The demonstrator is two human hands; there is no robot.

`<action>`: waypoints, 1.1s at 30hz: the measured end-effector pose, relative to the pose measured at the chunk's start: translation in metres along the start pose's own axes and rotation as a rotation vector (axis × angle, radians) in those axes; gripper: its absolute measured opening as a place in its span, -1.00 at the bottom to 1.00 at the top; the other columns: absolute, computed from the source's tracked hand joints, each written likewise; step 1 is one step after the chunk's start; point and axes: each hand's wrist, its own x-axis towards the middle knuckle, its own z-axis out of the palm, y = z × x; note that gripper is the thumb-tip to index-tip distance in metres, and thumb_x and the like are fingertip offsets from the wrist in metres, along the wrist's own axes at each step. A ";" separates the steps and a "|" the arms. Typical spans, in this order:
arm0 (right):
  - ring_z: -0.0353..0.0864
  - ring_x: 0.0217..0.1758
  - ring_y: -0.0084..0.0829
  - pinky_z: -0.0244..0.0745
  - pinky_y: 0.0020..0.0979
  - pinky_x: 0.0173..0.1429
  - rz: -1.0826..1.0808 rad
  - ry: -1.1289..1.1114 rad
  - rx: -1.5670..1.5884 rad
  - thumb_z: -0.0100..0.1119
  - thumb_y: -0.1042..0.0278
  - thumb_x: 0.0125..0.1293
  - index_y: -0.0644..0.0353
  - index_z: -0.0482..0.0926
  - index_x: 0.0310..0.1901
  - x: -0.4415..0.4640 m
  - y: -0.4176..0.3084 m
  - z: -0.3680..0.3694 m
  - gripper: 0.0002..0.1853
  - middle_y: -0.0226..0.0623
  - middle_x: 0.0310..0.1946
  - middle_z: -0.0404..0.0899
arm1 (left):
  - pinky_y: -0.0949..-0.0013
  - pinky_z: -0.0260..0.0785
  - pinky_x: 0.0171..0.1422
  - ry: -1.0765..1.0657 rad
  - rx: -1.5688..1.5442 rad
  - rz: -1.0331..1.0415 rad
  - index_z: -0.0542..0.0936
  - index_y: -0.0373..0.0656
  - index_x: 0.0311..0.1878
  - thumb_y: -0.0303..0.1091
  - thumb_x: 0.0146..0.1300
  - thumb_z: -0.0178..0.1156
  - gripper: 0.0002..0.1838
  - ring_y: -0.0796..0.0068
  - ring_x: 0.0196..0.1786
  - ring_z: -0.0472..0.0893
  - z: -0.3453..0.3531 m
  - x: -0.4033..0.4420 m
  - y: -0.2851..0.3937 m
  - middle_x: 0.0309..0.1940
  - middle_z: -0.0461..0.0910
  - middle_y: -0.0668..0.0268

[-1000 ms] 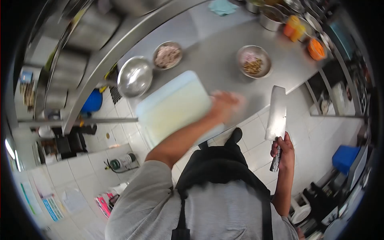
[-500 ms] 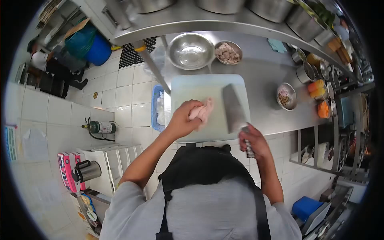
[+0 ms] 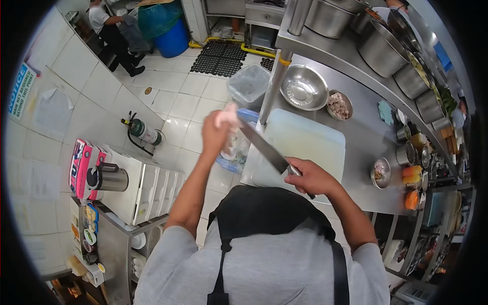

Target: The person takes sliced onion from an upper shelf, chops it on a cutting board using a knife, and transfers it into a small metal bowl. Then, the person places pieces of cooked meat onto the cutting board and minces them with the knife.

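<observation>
The left hand (image 3: pixel 215 133) grasps pale pink meat (image 3: pixel 227 116); the right hand (image 3: pixel 311 176) clasps a knife (image 3: pixel 265 149), its tip near the meat. Beneath the left hand lies a blue basket (image 3: pixel 230 165); beyond the blade, a shelf post (image 3: pixel 275 86) rises near the cutting board (image 3: pixel 317 145) and steel bowl (image 3: pixel 305 87).

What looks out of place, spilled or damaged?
No spill visible. Slightly odd: the left hand holds a pale pink piece beside the cutting board rather than over it, the knife extending past the board's edge. The white sheet beside the NOTICE sign looks crumpled at its top.
</observation>
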 end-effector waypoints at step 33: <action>0.66 0.29 0.01 0.62 0.04 0.29 0.061 0.883 -0.604 0.48 0.10 0.41 0.11 0.67 0.32 0.001 0.191 0.037 -0.48 -0.08 0.19 0.66 | -0.06 0.61 0.28 -1.351 0.248 0.214 0.77 -0.12 0.21 -0.26 0.25 0.45 -0.55 -0.15 0.10 0.76 0.000 -0.066 -0.012 0.00 0.75 -0.07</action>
